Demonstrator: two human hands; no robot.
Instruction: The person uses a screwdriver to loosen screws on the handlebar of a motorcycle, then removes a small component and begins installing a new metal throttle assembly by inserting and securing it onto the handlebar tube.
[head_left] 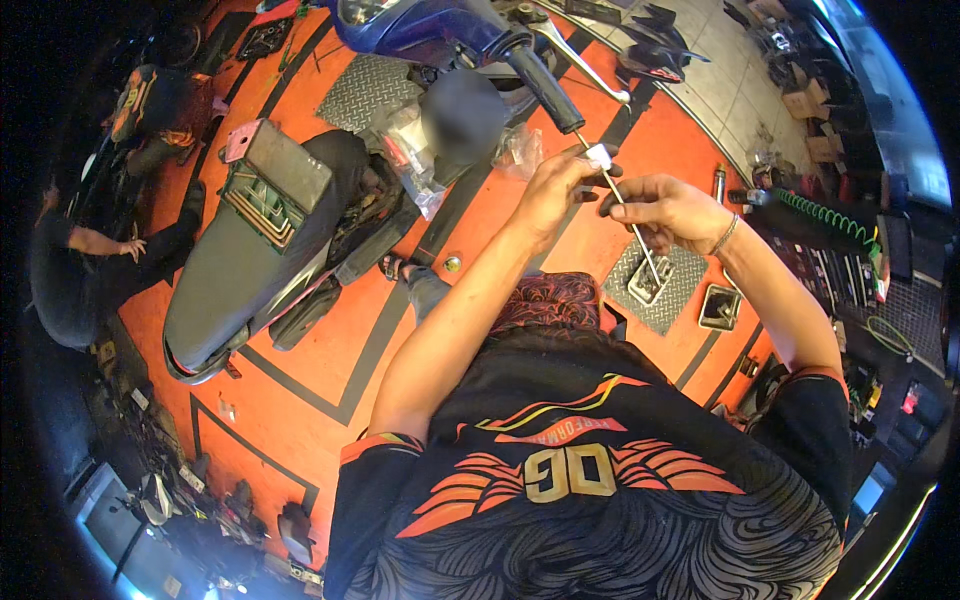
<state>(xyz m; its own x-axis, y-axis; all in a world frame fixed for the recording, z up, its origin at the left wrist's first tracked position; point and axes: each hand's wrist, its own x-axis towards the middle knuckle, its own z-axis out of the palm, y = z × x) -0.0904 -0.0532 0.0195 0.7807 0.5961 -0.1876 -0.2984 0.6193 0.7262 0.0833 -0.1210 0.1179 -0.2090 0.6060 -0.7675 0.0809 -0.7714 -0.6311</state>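
Observation:
My left hand [552, 200] is closed near a small white piece [599, 156], just below the black handlebar grip [548, 85] of a blue scooter [425, 30]. Between thumb and fingers of my right hand [672, 212] is a thin, light metal rod [622, 203]. Its upper end runs past the white piece toward the end of the grip; whether it goes inside I cannot tell. The lower end slants down over a small metal tray [655, 272]. A metal brake lever [585, 62] lies alongside the grip.
An open toolbox [290, 165] rests on the scooter's grey seat [215, 295]. Plastic bags [405, 150] lie by the scooter. A second tray [720, 307] is at my right, near a tool rack [815, 270] and green coiled hose [825, 215]. Another person [95, 240] sits far left.

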